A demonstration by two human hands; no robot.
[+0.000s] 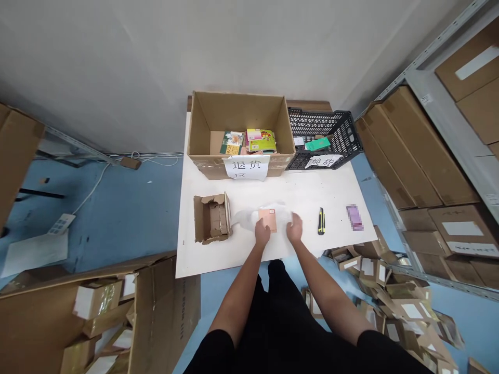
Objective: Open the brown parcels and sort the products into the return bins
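Observation:
My left hand point(262, 232) is closed on the lower left edge of a flat peach-coloured rectangular item point(272, 221) with a small dark-outlined mark near its top; its exact kind is too small to tell. Under and around it, crumpled see-through plastic wrap point(245, 220) lies on the white table point(249, 254). At the wrap's right end my right hand point(295, 228) has its fingers curled on the plastic. To the left stands a small opened cardboard box point(199, 221) with torn flaps. A yellow and black box cutter point(321, 222) rests right of my right hand.
Behind sit a big cardboard box point(202, 163) with colourful packets and a paper sign, and a black plastic crate point(353, 148) holding small packs. A blurred purple item point(354, 217) lies at the table's right. Cartons fill the shelf point(424, 93); parcels point(413, 311) crowd the floor.

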